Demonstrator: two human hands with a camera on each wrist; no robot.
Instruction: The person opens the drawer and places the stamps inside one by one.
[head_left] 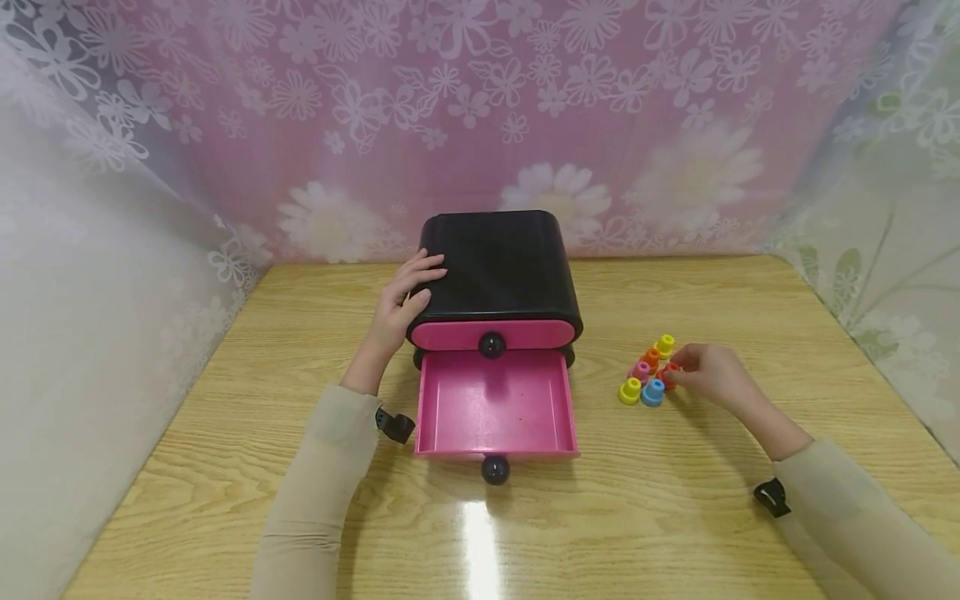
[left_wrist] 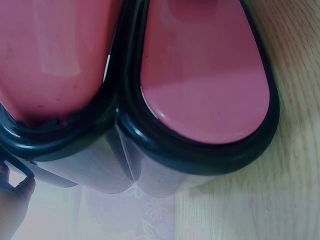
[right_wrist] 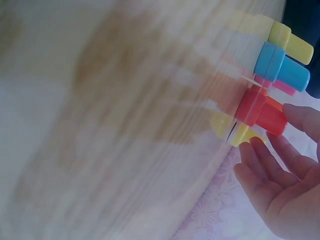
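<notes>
Just so — red peg (right_wrist: 264,114) within right grip (head_left: 716,375).

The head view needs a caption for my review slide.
Left hand on a black cabinet, lower pink drawer open; right hand pinches a red peg.

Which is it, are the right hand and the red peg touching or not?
Touching. The right wrist view shows the right hand with its thumb and a fingertip against the narrow end of the red peg.
</notes>
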